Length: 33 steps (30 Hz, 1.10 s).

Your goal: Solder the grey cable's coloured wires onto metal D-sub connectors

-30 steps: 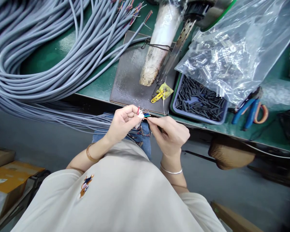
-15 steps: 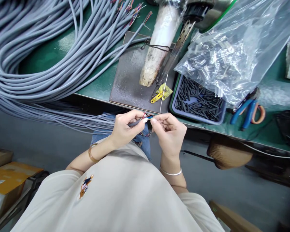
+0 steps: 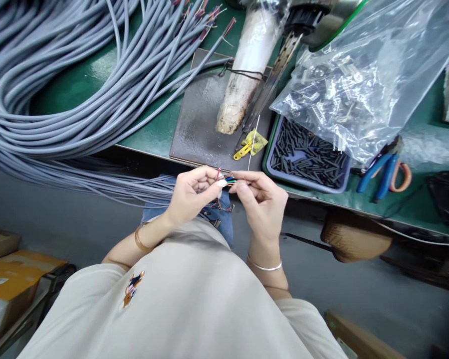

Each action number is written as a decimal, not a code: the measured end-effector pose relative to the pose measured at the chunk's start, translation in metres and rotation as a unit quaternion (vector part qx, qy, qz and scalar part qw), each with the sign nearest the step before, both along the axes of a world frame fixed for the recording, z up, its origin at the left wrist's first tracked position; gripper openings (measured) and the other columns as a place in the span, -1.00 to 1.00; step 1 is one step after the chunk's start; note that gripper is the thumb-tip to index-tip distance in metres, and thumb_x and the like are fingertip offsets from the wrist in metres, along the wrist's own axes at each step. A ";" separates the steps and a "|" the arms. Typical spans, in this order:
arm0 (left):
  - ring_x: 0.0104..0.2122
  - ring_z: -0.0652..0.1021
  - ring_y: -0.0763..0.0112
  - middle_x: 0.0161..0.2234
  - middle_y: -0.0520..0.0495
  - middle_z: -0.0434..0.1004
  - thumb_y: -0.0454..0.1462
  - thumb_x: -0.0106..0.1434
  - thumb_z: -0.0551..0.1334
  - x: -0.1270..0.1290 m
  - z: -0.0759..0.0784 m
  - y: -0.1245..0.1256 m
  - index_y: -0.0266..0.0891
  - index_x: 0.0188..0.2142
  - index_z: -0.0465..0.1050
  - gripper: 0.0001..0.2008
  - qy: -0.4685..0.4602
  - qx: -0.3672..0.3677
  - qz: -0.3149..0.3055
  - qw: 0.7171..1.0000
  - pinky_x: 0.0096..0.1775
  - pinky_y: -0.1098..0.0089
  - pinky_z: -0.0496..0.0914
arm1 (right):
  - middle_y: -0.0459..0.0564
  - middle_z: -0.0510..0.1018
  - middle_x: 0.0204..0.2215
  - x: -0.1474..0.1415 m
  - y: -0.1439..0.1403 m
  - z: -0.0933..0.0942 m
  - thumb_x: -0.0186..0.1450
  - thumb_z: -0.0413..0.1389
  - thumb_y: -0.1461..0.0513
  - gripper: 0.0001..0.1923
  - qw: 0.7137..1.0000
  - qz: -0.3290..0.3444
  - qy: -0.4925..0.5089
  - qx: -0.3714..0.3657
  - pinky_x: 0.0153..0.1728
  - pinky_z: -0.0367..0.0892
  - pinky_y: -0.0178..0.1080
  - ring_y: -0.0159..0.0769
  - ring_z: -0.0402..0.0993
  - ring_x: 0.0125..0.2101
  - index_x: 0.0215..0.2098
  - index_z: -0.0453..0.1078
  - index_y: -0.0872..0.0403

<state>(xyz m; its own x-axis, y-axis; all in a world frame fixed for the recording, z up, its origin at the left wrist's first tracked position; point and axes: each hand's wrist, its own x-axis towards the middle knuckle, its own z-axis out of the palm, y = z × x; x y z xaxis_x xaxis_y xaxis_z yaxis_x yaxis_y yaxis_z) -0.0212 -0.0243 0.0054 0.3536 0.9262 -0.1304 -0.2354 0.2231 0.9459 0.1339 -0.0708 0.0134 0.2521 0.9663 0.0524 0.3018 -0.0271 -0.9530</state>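
Just off the table's front edge, my left hand [image 3: 194,194] pinches the end of a grey cable, most of it hidden by the fingers. Thin coloured wires [image 3: 230,180], blue, green and orange among them, fan out of that end, with a red one standing up by the left fingertips. My right hand [image 3: 262,199] is closed on the tips of these wires, thumb against forefinger. Below the hands, several small dark connectors [image 3: 224,207] on wires lie over my lap.
Many grey cables [image 3: 97,109] are heaped at the left. A soldering iron [image 3: 265,89] and a white, stained rod [image 3: 239,75] point down over a dark plate [image 3: 198,114]. At right are a tray [image 3: 310,187] of black tubes, a plastic bag [image 3: 344,94] of metal parts, and pliers [image 3: 383,172].
The wires are more spread between my fingers, and the red wire now points upward. My left hand has shifted slightly; the grey cable is less visible. The table things stay as they were.
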 end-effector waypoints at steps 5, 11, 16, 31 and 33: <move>-0.56 0.46 0.63 -0.54 0.06 0.49 -0.25 0.13 0.46 0.001 0.002 0.000 -0.31 -0.39 0.50 -0.80 -0.022 -0.003 -0.008 1.000 -0.47 0.60 0.39 | -0.19 0.42 -0.60 -0.006 -0.001 -0.001 0.38 0.20 0.11 -0.75 0.995 -0.001 -0.086 0.046 -0.55 0.08 -0.30 -0.51 0.14 -0.63 -0.41 0.49 0.04; -0.71 0.25 0.72 -0.60 0.07 0.48 -0.22 0.10 0.50 -0.008 0.006 0.007 -0.30 -0.43 0.47 -0.74 -0.063 -0.093 -0.081 0.990 -0.67 0.60 0.12 | -0.14 0.54 -0.47 -0.001 0.000 -0.003 0.40 0.21 0.16 -0.88 0.993 -0.045 -0.053 0.099 -0.55 0.11 -0.29 -0.46 0.25 -0.58 -0.28 0.57 -0.02; -0.74 0.23 0.72 -0.62 0.07 0.48 -0.20 0.07 0.51 -0.014 0.004 0.013 -0.30 -0.44 0.45 -0.71 -0.073 -0.154 -0.134 0.976 -0.69 0.59 0.01 | -0.13 0.66 -0.28 0.004 0.004 -0.002 0.31 0.29 0.30 -0.71 0.979 0.039 -0.105 0.168 -0.52 0.20 -0.29 -0.45 0.35 -0.52 -0.04 0.59 -0.15; -0.82 0.34 0.43 -0.82 -0.14 0.33 0.19 -0.16 0.50 -0.042 -0.037 0.038 -0.22 -0.83 0.31 -0.38 -0.193 -0.068 -0.304 0.930 -0.73 0.43 0.20 | -0.29 0.29 -0.65 0.006 0.009 0.009 0.33 0.23 0.15 -0.85 0.929 -0.112 0.040 0.350 -0.80 -0.06 -0.38 -0.53 0.16 -0.78 -0.13 0.50 -0.06; -0.82 0.36 0.36 -0.85 -0.18 0.28 0.25 -0.26 0.49 -0.050 -0.052 0.042 -0.19 -0.91 0.25 -0.32 -0.182 -0.065 -0.332 0.923 -0.73 0.38 0.22 | -0.24 0.51 -0.51 0.003 0.006 0.008 0.35 0.23 0.25 -0.77 0.934 -0.125 0.000 0.334 -0.76 0.16 -0.37 -0.46 0.44 -0.66 -0.04 0.50 -0.12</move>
<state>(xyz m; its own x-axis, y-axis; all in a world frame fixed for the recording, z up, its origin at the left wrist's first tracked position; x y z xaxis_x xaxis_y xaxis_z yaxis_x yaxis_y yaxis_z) -0.0711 0.0173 -0.0463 0.8800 0.4748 0.0135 -0.3028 0.5387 0.7862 0.1365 -0.0649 0.0217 0.4658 0.6291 0.6223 0.3652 0.5039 -0.7827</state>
